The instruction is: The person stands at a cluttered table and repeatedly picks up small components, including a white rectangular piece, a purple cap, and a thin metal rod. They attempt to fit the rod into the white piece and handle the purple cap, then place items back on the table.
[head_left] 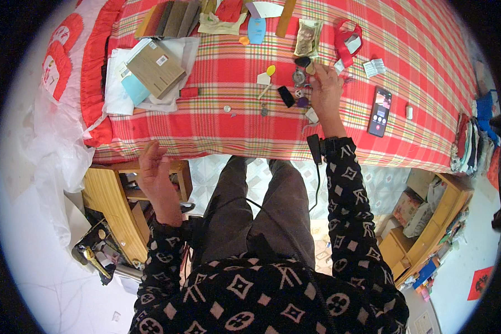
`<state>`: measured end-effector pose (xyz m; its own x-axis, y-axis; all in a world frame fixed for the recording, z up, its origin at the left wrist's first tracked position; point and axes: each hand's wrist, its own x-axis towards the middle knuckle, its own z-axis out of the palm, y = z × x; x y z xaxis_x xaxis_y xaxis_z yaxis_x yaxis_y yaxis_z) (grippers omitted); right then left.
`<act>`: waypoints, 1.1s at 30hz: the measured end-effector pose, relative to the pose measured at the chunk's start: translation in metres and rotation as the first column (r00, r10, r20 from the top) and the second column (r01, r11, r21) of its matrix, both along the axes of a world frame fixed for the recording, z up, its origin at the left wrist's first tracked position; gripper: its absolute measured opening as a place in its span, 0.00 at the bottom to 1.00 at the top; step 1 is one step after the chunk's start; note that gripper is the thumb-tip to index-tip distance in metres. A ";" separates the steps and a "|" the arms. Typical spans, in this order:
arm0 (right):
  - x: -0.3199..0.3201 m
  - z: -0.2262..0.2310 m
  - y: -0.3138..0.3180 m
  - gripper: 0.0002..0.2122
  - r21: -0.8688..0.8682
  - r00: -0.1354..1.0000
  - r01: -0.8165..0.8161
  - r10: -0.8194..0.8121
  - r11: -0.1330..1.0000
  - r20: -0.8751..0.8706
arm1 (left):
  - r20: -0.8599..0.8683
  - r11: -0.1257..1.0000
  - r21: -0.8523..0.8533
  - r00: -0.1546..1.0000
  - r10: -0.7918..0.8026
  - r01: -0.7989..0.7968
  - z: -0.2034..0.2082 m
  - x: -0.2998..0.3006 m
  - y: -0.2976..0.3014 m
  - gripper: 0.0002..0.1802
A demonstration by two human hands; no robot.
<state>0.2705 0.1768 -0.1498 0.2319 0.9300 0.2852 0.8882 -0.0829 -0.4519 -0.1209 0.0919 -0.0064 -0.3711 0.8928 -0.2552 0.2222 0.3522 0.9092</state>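
Note:
My right hand (pixel 327 94) reaches over the checked cloth, its fingers drawn together above a cluster of small items. A small tan piece shows at the fingertips; its kind is unclear. Next to them lie a round grey metal piece (pixel 299 77), a black fuzzy piece (pixel 302 61) and a purple piece (pixel 302 102). Left of these are a black rectangular piece (pixel 285 96) and a yellow oval piece (pixel 270 70). Above the fingers rests a folded banknote (pixel 308 38). My left hand (pixel 156 177) hovers at the bed's near edge, empty, its fingers loosely bent and apart.
A phone (pixel 379 112) with a lit screen lies right of my right hand, below a red ribbon loop (pixel 348 43). At left sit a flat brown box (pixel 156 68) and fanned sample strips (pixel 167 20). Wooden furniture (pixel 114 206) stands below my left hand.

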 end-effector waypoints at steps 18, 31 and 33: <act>-0.034 0.008 0.009 0.11 -0.047 1.000 0.003 -0.002 0.999 0.019 | 0.344 0.976 -0.118 0.929 -0.135 0.185 -0.012 0.046 -0.020 0.17; -0.141 0.069 -0.100 0.07 -0.011 0.643 -0.657 0.553 0.753 -0.530 | 0.789 0.888 -0.326 0.611 0.066 0.325 -0.041 0.066 -0.028 0.14; -0.150 0.070 -0.105 0.07 0.029 0.620 -0.635 0.531 0.772 -0.578 | 0.804 0.886 -0.341 0.587 0.102 0.314 -0.041 0.057 -0.032 0.12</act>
<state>0.1201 0.0716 -0.0797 -0.3157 0.9406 0.1253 0.3946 0.2502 -0.8841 -0.0635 0.0601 -0.0471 0.2534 0.6378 -0.7274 -0.4377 0.7461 0.5017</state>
